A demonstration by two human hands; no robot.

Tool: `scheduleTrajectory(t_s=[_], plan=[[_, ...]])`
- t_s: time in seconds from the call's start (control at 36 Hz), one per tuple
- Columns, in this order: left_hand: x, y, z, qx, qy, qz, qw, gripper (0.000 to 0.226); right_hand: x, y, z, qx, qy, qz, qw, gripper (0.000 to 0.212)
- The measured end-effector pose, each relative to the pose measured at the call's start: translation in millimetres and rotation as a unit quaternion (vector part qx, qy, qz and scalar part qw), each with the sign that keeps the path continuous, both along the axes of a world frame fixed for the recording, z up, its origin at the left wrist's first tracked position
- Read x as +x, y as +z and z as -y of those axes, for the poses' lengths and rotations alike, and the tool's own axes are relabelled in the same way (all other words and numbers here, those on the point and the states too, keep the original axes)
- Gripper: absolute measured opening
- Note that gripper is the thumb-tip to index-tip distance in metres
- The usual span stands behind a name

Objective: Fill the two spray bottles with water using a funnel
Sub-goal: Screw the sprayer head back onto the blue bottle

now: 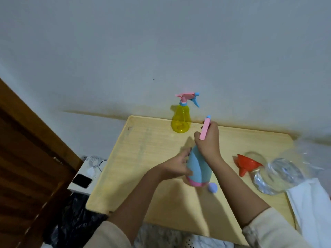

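Note:
A blue spray bottle [198, 167] with a pink base band stands at the middle of the wooden table [143, 158]. My left hand [176, 166] grips its body from the left. My right hand [208, 140] is closed around its pink spray head [205, 129] at the top. A yellow spray bottle [180, 119] with a pink and blue spray head stands upright at the table's far edge by the wall. An orange funnel [246, 164] lies on its side to the right. Beside the funnel lies a clear plastic water bottle [279, 174].
A small pale blue ball [212, 187] rests by the blue bottle's base. A white cloth [311, 210] hangs at the table's right edge. Left of the table are a white box with a phone [82, 180] and cable, a black bag [77, 217], and a wooden door [26, 158].

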State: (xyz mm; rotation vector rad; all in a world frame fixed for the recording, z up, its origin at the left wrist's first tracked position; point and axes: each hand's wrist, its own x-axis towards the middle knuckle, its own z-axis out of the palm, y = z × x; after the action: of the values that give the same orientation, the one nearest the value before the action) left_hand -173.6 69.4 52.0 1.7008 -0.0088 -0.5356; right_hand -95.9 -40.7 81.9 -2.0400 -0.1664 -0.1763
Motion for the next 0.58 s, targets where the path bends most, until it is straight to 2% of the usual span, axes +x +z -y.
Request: scheduleTrajectory(t_s=[0.06, 0.08, 0.17, 0.25, 0.33, 0.42, 0.47, 0.58], plan=[[25, -13, 22, 0.026, 0.044, 0.037, 0.998, 0.105, 24, 2, 12, -0.013, -0.011, 0.006, 1.0, 0.032], [36, -17, 35, 0.045, 0.076, 0.055, 0.995, 0.109, 37, 2, 18, -0.014, -0.017, 0.009, 1.0, 0.035], [73, -28, 64, 0.073, 0.166, 0.104, 0.978, 0.099, 67, 1, 29, -0.006, -0.035, 0.007, 0.999, 0.041], [111, -27, 75, 0.099, 0.199, 0.128, 0.966, 0.084, 95, -6, 37, -0.019, -0.025, -0.012, 0.999, 0.061], [148, -30, 69, 0.1, 0.179, 0.114, 0.972, 0.072, 123, -11, 45, -0.038, -0.004, -0.01, 0.999, 0.07], [177, -34, 58, 0.062, 0.147, 0.096, 0.982, 0.057, 146, -17, 55, -0.042, 0.026, -0.014, 0.999, 0.064], [193, -38, 52, 0.042, 0.117, 0.1, 0.987, 0.056, 156, -24, 58, -0.044, 0.036, -0.002, 0.998, 0.059], [211, -48, 50, 0.054, 0.104, 0.1, 0.988, 0.055, 163, -35, 58, 0.004, -0.029, 0.002, 1.0, 0.049]])
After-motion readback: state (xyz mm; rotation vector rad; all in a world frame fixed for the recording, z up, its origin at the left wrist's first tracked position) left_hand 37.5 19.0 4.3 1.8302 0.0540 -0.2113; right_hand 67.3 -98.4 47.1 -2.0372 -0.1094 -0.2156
